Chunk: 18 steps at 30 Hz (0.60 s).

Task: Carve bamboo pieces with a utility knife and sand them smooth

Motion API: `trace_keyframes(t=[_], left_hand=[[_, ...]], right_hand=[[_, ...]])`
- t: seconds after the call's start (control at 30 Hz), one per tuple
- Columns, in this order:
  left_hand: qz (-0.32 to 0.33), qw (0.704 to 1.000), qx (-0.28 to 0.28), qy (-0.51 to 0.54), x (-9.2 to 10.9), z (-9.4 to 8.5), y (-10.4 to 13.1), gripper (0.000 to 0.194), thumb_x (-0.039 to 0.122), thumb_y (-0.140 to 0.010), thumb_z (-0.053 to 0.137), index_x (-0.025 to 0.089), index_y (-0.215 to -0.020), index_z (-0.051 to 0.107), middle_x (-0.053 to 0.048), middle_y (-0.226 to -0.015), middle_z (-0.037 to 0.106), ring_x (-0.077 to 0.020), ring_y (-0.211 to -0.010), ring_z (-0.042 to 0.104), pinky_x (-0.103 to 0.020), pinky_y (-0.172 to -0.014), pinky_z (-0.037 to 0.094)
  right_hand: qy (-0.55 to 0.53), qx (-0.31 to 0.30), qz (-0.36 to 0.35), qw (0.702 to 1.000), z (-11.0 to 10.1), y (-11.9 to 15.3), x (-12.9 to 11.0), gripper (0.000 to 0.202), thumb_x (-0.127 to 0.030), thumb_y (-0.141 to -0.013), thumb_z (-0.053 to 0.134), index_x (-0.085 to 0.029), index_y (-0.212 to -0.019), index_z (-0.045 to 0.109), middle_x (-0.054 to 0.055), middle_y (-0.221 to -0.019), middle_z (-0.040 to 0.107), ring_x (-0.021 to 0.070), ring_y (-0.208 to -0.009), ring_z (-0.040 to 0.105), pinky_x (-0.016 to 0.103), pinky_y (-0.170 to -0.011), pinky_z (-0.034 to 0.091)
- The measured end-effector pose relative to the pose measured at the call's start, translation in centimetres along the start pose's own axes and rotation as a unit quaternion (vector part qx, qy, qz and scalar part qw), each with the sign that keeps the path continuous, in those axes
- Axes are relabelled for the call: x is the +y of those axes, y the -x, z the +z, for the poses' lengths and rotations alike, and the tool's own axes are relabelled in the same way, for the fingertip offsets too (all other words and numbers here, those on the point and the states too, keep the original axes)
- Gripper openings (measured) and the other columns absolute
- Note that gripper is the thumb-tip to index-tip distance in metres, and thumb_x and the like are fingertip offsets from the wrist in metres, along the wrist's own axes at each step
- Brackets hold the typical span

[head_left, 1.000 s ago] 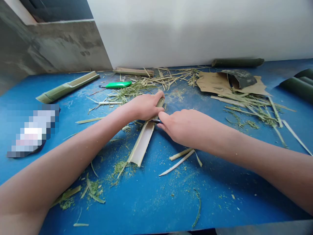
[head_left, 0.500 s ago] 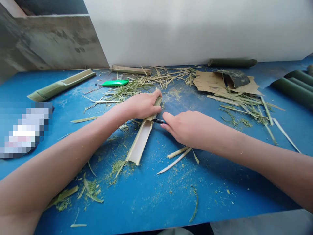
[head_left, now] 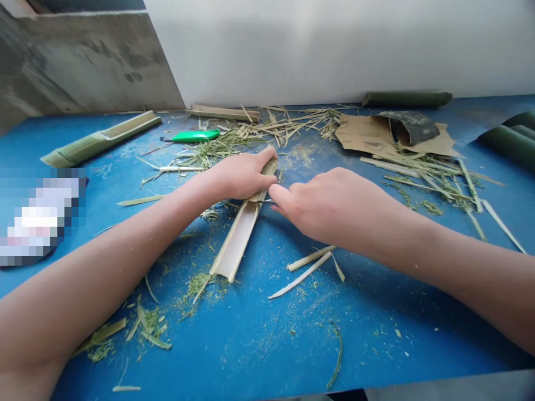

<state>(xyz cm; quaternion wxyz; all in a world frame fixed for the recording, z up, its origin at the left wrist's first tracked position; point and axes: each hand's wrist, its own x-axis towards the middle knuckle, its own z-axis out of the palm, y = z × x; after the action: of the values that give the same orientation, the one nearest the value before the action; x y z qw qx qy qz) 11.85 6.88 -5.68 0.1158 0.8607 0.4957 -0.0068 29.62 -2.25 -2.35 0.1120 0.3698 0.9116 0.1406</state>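
Note:
A split bamboo piece [head_left: 236,239], pale and hollowed toward me, lies slanting on the blue table [head_left: 251,345]. My left hand [head_left: 247,175] is wrapped round its far part, thumb and fingers on either side. Just to the right, my right hand [head_left: 320,201] is closed round a thin tool [head_left: 266,201], whose short visible metal part meets the bamboo at the step where the hollow begins. Most of the tool is hidden inside my right fist. Cut strips [head_left: 301,274] lie below my right hand.
A green cutter [head_left: 195,136] and a half-cut bamboo tube [head_left: 102,139] lie at the back left. Shavings and slivers [head_left: 288,125] spread along the back. Brown paper [head_left: 363,135] with a dark curved piece [head_left: 412,128] is at the right, near green bamboo tubes [head_left: 507,142].
My right hand has rolled over slightly and its knuckles sit higher, with less of the tool showing. My left hand keeps its hold on the bamboo. The view has shifted slightly.

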Motion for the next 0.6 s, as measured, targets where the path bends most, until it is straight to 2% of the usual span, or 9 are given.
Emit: trace_keyframes(t=[0.07, 0.13, 0.27, 0.4, 0.5, 0.6], left_hand=[[0.001, 1.0, 0.009, 0.024, -0.1, 0.1, 0.0, 0.054, 0.051, -0.084, 0.051, 0.026, -0.133, 0.053, -0.009, -0.106, 0.072, -0.028, -0.088, 0.066, -0.034, -0.075, 0.045], [0.009, 0.999, 0.018, 0.048, -0.2, 0.2, -0.1, 0.055, 0.05, -0.082, 0.053, 0.027, -0.132, 0.055, -0.007, -0.107, 0.072, -0.0272, -0.088, 0.065, -0.033, -0.075, 0.045], [0.022, 0.997, 0.026, 0.07, -0.4, 0.3, -0.2, 0.057, 0.049, -0.08, 0.056, 0.026, -0.131, 0.057, -0.006, -0.106, 0.073, -0.0267, -0.087, 0.065, -0.032, -0.076, 0.045], [0.038, 0.997, 0.024, 0.069, -0.6, 0.2, -0.1, 0.054, 0.048, -0.082, 0.054, 0.025, -0.131, 0.057, -0.007, -0.104, 0.073, -0.0263, -0.085, 0.065, -0.032, -0.075, 0.045], [0.049, 0.997, 0.021, 0.06, -0.7, 0.0, 0.1, 0.053, 0.051, -0.087, 0.048, 0.024, -0.132, 0.056, -0.008, -0.105, 0.073, -0.0264, -0.085, 0.065, -0.033, -0.075, 0.045], [0.066, 0.996, 0.011, 0.062, -1.0, -0.1, 0.3, 0.053, 0.053, -0.088, 0.047, 0.024, -0.133, 0.054, -0.009, -0.109, 0.072, -0.0267, -0.088, 0.064, -0.033, -0.075, 0.045]], right_hand=[[0.023, -0.002, -0.016, 1.0, -0.4, 0.1, 0.2, 0.025, -0.007, -0.097, 0.041, -0.015, -0.109, 0.062, 0.008, -0.075, 0.072, 0.0193, -0.057, 0.061, 0.032, -0.058, 0.023], [0.035, 0.011, -0.024, 0.999, -0.3, 0.2, 0.5, 0.025, -0.007, -0.097, 0.041, -0.016, -0.107, 0.062, 0.007, -0.075, 0.071, 0.0186, -0.055, 0.059, 0.033, -0.057, 0.021], [0.04, 0.055, -0.027, 0.997, 0.4, 0.3, 1.0, 0.023, -0.018, -0.102, 0.039, -0.018, -0.105, 0.062, 0.006, -0.072, 0.07, 0.0196, -0.054, 0.057, 0.033, -0.058, 0.02], [-0.004, 0.084, -0.002, 0.996, 0.3, 1.0, 1.3, 0.03, -0.035, -0.106, 0.035, -0.016, -0.106, 0.059, 0.003, -0.063, 0.064, 0.0173, -0.045, 0.045, 0.033, -0.055, 0.016], [-0.05, 0.065, -0.021, 0.996, 0.4, 1.4, 1.5, 0.027, -0.031, -0.105, 0.036, -0.014, -0.109, 0.056, 0.005, -0.071, 0.067, 0.0149, -0.044, 0.04, 0.034, -0.053, 0.015], [-0.07, 0.059, -0.039, 0.995, 0.9, 1.2, 1.7, 0.019, -0.024, -0.105, 0.04, -0.016, -0.111, 0.057, 0.005, -0.081, 0.07, 0.0135, -0.048, 0.044, 0.033, -0.054, 0.016]])
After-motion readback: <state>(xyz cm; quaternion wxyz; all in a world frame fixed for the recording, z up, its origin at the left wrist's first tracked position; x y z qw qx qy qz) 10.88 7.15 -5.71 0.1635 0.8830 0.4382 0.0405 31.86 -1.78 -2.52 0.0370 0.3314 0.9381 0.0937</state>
